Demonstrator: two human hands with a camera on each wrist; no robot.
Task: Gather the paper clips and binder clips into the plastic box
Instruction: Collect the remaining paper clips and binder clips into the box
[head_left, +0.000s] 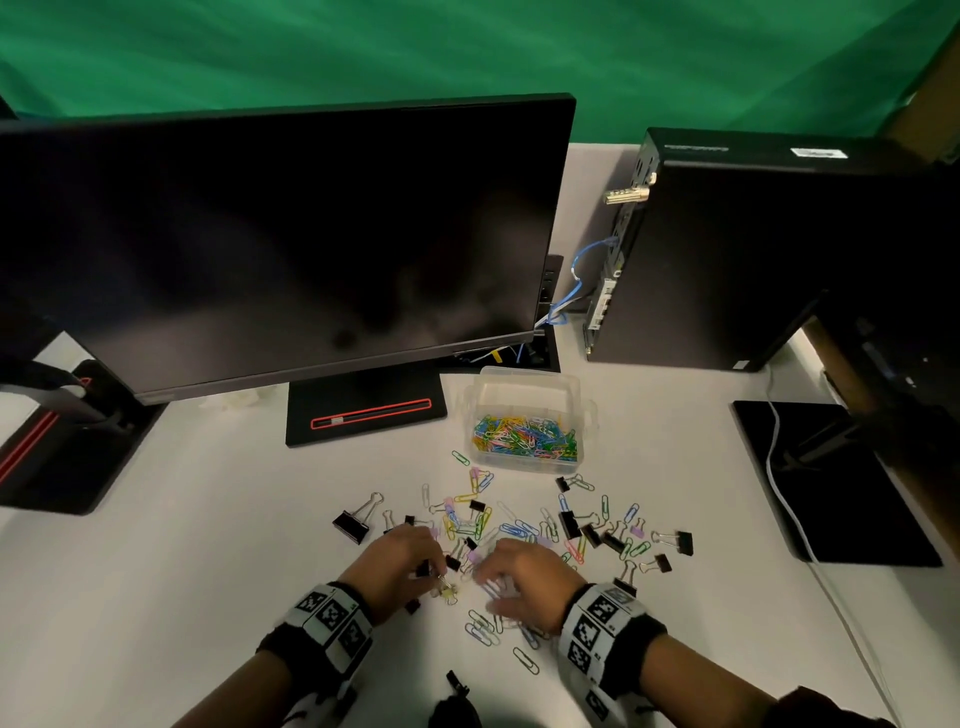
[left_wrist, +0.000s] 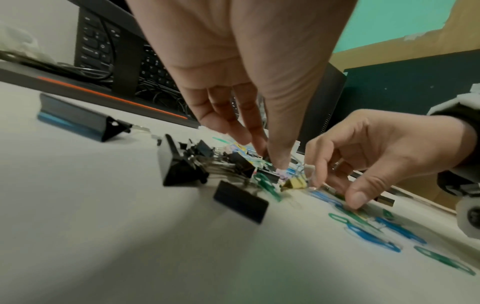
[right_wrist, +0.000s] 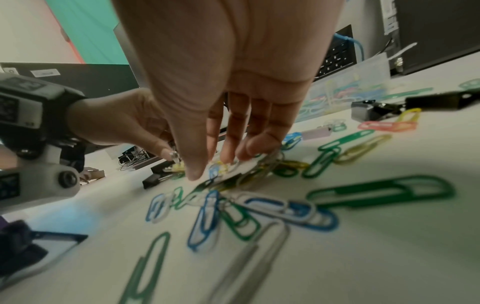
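Fingers (left_wrist: 279, 164) on your left hand (head_left: 397, 564) are curled down and pinching at the handle of a small yellow binder clip (left_wrist: 294, 183), right in the near part of the pile. Your right hand (head_left: 522, 584) sits just beside it, fingers (right_wrist: 228, 152) held loosely together with their tips down on a clump of paper clips (right_wrist: 249, 209), thumb out to the side; can't tell if it's actually gripping any of them, it looks more like raking.

Closest to you on the white bench (head_left: 208, 571) there's a loose bunch of blue, green and silver paper clips under your right wrist. A bit further out, black binder clips (head_left: 358, 519) and more coloured paper clips are spread in a wide scatter, some touching, some on their own, with a few more black ones off to the right.

Past that mess sits the plastic box (head_left: 527, 415), clear, open on top, already holding a heap of coloured paper clips. Behind it you've got the monitor (head_left: 291, 244) on its stand and a black computer tower (head_left: 769, 249) off to the right, green backdrop behind everything.
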